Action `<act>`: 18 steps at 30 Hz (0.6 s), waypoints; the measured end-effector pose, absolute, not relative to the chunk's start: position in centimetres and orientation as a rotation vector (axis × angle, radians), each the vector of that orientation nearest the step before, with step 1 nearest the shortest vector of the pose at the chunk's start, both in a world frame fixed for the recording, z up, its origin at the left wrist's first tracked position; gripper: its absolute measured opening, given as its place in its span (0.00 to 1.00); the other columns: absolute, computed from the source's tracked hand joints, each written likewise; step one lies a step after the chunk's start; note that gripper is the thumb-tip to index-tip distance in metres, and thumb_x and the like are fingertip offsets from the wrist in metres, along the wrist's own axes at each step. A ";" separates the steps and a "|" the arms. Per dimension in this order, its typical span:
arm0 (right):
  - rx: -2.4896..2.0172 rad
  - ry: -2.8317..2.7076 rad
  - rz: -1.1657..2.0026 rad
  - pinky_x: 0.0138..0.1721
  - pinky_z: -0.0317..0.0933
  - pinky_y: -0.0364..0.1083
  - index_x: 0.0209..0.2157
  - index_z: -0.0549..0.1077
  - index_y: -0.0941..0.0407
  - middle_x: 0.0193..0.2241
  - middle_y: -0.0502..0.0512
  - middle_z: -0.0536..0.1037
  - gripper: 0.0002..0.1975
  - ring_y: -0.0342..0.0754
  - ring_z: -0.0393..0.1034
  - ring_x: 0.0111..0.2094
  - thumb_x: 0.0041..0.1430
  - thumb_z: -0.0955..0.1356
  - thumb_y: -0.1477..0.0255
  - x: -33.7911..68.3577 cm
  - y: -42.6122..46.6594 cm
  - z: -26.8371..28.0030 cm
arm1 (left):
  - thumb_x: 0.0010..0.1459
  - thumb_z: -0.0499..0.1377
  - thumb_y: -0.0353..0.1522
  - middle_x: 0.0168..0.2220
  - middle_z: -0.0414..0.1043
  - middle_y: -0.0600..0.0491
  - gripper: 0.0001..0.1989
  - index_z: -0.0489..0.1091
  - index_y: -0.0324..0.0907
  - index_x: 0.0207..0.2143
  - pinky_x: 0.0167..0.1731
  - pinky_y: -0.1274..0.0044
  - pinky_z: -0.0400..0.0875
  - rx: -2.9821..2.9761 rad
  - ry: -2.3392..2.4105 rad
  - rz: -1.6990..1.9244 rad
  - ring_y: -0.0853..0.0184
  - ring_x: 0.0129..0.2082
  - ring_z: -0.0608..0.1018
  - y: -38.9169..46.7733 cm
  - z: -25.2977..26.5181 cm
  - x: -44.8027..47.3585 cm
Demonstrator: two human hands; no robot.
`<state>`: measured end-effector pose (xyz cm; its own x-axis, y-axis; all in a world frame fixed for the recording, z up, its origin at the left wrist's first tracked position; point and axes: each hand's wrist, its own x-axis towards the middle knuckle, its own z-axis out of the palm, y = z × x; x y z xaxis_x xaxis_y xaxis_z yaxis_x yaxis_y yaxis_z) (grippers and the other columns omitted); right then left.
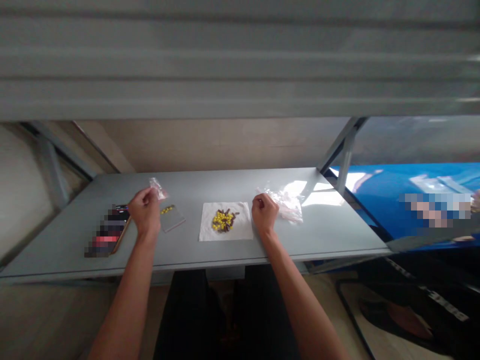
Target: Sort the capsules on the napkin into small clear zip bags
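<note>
My left hand (144, 207) is closed in a pinch on a small clear plastic bag (159, 189) with a reddish tint, held above the table's left half. Just right of that hand lies a flat clear bag (173, 220) with several yellow round pieces along its far edge. A white sheet (207, 232), paper or cloth, bears a heap of yellow round pieces and dark brown elongated pieces (224, 221). At the sheet's right edge is my right hand (265, 212), its fingers curled together; whatever they hold is hidden. Beside it rests a pile of clear plastic bags (289, 206).
A phone (112, 230), partly blurred out, lies left of my left hand on the grey table (187, 252). A grey metal panel (240, 60) spans overhead, with slanted struts (347, 150) at the sides. On the right, a person's hand (431, 212) shows over a blue surface (378, 200).
</note>
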<state>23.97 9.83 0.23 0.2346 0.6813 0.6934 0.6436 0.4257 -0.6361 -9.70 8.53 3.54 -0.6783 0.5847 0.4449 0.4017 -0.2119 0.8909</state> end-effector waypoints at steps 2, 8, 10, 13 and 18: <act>-1.185 -1.496 0.073 0.29 0.52 0.42 0.23 0.69 0.56 0.21 0.48 0.69 0.10 0.42 0.61 0.23 0.53 0.61 0.80 23.4 9.6 0.3 | 0.51 0.65 0.44 0.35 0.79 0.50 0.20 0.76 0.38 0.39 0.38 0.68 0.80 0.982 1.642 2.091 0.63 0.36 0.81 8.7 3.8 -7.4; -1.016 -1.655 0.211 0.26 0.51 0.42 0.23 0.69 0.56 0.22 0.49 0.69 0.11 0.41 0.59 0.22 0.54 0.60 0.81 21.3 8.5 1.1 | 0.48 0.70 0.46 0.32 0.80 0.49 0.22 0.79 0.37 0.38 0.33 0.72 0.80 0.958 1.495 2.028 0.65 0.31 0.81 7.7 2.6 -2.4; -0.975 -1.709 0.276 0.27 0.53 0.42 0.25 0.71 0.56 0.23 0.50 0.71 0.12 0.42 0.60 0.23 0.55 0.60 0.81 20.2 8.1 1.9 | 0.51 0.68 0.46 0.32 0.80 0.49 0.21 0.80 0.38 0.38 0.32 0.74 0.80 1.075 1.562 1.958 0.66 0.30 0.81 7.1 1.8 -1.7; -0.886 -1.871 0.421 0.32 0.59 0.41 0.33 0.76 0.56 0.31 0.51 0.78 0.14 0.42 0.68 0.28 0.55 0.61 0.83 17.6 8.1 3.4 | 0.55 0.66 0.44 0.32 0.81 0.49 0.18 0.80 0.39 0.38 0.30 0.76 0.78 1.208 1.678 1.890 0.67 0.28 0.81 6.3 0.9 -1.3; -0.875 -2.007 0.620 0.39 0.65 0.41 0.43 0.79 0.55 0.39 0.53 0.83 0.16 0.44 0.75 0.34 0.57 0.64 0.82 13.2 9.3 5.3 | 0.56 0.64 0.41 0.34 0.82 0.50 0.12 0.80 0.40 0.35 0.30 0.76 0.76 1.445 1.672 1.768 0.66 0.29 0.81 5.8 0.6 -1.0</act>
<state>13.16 9.30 5.29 -0.4040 0.7665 0.4993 0.3513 0.6340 -0.6890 -0.99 5.77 0.57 -0.4430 0.7802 0.4416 0.3976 -0.2705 0.8768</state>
